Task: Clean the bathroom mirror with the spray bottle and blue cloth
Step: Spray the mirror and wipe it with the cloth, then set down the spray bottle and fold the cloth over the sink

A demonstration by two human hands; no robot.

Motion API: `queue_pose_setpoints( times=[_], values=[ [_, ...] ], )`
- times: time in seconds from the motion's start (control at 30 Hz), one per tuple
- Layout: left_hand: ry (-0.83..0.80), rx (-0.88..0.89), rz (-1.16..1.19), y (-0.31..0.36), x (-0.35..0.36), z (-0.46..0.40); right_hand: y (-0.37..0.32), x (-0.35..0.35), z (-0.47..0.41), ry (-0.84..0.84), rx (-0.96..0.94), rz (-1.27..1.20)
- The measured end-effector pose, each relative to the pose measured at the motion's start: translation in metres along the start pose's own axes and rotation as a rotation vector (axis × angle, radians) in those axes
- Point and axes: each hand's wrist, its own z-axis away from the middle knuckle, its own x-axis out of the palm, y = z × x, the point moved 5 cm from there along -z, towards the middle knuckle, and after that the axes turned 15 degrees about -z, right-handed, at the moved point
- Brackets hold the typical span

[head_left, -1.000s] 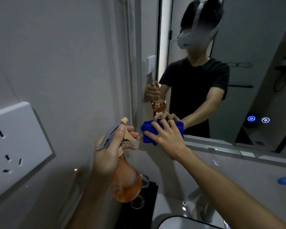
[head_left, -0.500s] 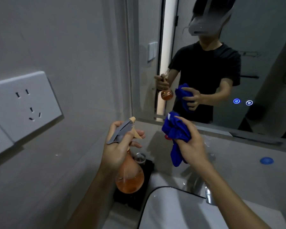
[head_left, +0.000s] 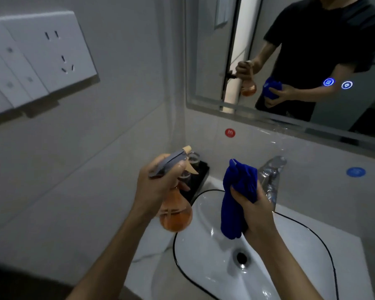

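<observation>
My left hand [head_left: 158, 187] grips the neck and trigger of the spray bottle [head_left: 175, 215], a round orange-tinted bottle with a grey head, held upright over the left rim of the sink. My right hand [head_left: 253, 208] holds the bunched blue cloth [head_left: 238, 198] above the basin, well below the glass. The bathroom mirror [head_left: 290, 50] fills the upper right; it reflects a person in a black shirt holding the bottle and the cloth.
A white sink [head_left: 290, 267] with a drain lies below my hands, and a chrome faucet [head_left: 271, 176] stands behind the cloth. A black tray with glasses [head_left: 200, 172] sits at the left corner. White wall sockets [head_left: 43, 59] are on the left wall. Two lit blue touch buttons [head_left: 338, 83] glow in the mirror.
My right hand pulled the cloth off the mirror's lower edge and lowered it over the sink. The bottle dropped slightly. My view tilted down toward the basin.
</observation>
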Motion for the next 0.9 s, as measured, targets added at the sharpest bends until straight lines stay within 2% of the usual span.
queue_pose_setpoints(
  times=[0.1, 0.4, 0.63, 0.83, 0.9],
  values=[
    [0.005, -0.022, -0.051, -0.016, -0.009, 0.014, 0.021, -0.010, 0.018, 0.031, 0.087, -0.047],
    [-0.157, -0.060, -0.336, -0.051, -0.022, 0.035, 0.059, -0.012, 0.044, 0.006, 0.237, -0.102],
    [-0.160, -0.173, -0.436, -0.129, -0.036, 0.031, 0.086, -0.013, 0.055, 0.055, 0.281, -0.103],
    [-0.371, -0.255, -0.481, -0.190, -0.024, 0.003, 0.097, -0.012, 0.061, 0.066, 0.303, -0.059],
    [-0.388, -0.259, -0.515, -0.206, -0.022, -0.007, 0.097, -0.014, 0.061, 0.069, 0.300, -0.055]
  ],
)
